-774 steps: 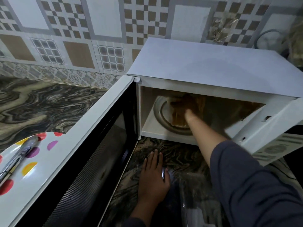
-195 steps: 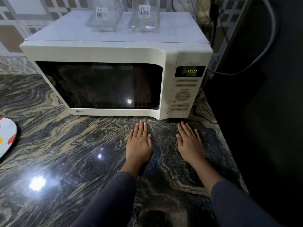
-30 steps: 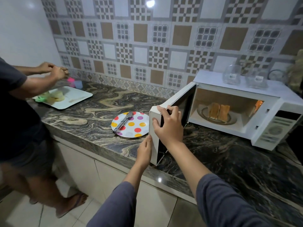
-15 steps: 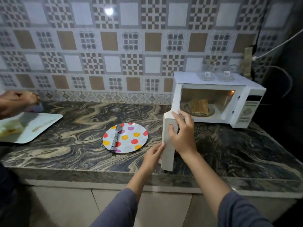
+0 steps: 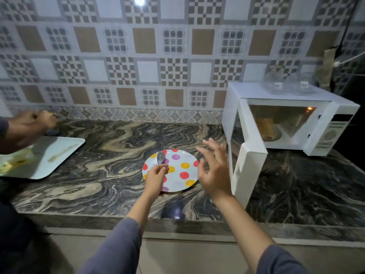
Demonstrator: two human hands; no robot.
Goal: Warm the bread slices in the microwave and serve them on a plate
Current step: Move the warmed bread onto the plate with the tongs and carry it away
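Risk, door: the microwave door (image 5: 246, 155) stands swung out towards the worktop's front edge, just right of the right grip (image 5: 214, 171). A hasty reach round it could knock the door or catch a sleeve on its corner.
Risk, heat: the bread slices (image 5: 266, 126) are likely hot, so bare fingers might flinch and drop one on the worktop (image 5: 110, 147) short of the plate (image 5: 183, 171).
Risk, utensil: the metal utensil (image 5: 161, 157) is pinched only at its handle end. A slice carried on it could slide off, and a careless lift may skid the plate.
Bread: on the turntable inside the microwave (image 5: 276, 91), at the worktop's back right corner. It is too blurred to count the slices.
Bread to grip: well apart from both. It lies beyond and to the right of the right grip, with the open door between them, and farther again from the left grip (image 5: 157, 177).
Left grip: fingers curled on the utensil's handle, over the plate's left part near the middle of the front edge.
Right grip: fingers spread and holding nothing, hovering between plate and door.
Step, judged: picking up the utensil to fetch the bread, with serving not yet done.
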